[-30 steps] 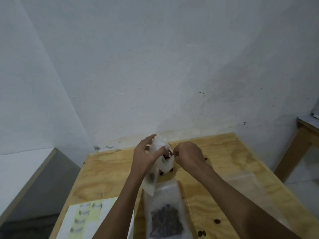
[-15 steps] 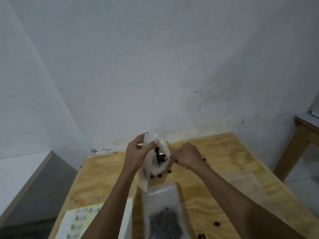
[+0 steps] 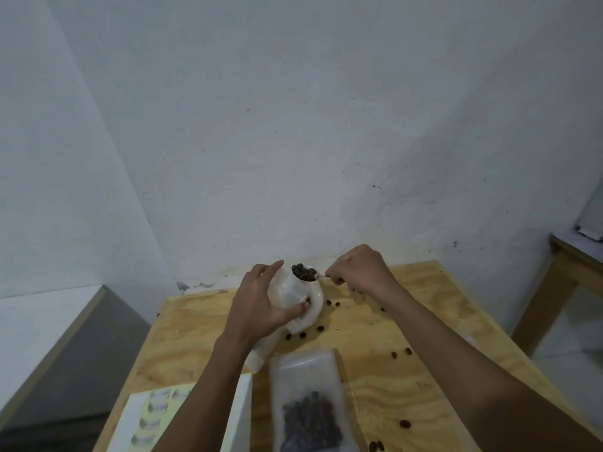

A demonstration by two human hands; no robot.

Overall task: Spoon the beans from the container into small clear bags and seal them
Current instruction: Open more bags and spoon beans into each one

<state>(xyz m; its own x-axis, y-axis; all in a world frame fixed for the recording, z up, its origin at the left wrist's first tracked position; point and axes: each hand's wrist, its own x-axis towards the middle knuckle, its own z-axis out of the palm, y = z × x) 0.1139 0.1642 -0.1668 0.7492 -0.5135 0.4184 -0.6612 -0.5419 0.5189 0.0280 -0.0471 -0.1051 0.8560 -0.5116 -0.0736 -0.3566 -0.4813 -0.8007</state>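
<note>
My left hand [image 3: 261, 305] grips a small clear bag [image 3: 287, 288] upright above the far part of the wooden table [image 3: 375, 380]; its lower end [image 3: 257, 357] hangs down toward me. My right hand [image 3: 355, 270] pinches the handle of a white spoon [image 3: 303, 273] heaped with dark beans, held at the bag's top opening. A white container [image 3: 315, 305] sits just behind and right of the bag, partly hidden by it. Another clear bag [image 3: 310, 406] with beans in it lies flat near me.
Loose beans [image 3: 400, 353] are scattered over the table. A sheet of labels [image 3: 153, 415] lies at the near left. The wall is close behind the table. A second wooden table [image 3: 567, 272] stands to the right and a grey ledge [image 3: 49, 324] to the left.
My right hand has risen with the spoon, which now shows a heap of beans at the bag's mouth. My left hand has shifted its grip lower on the bag.
</note>
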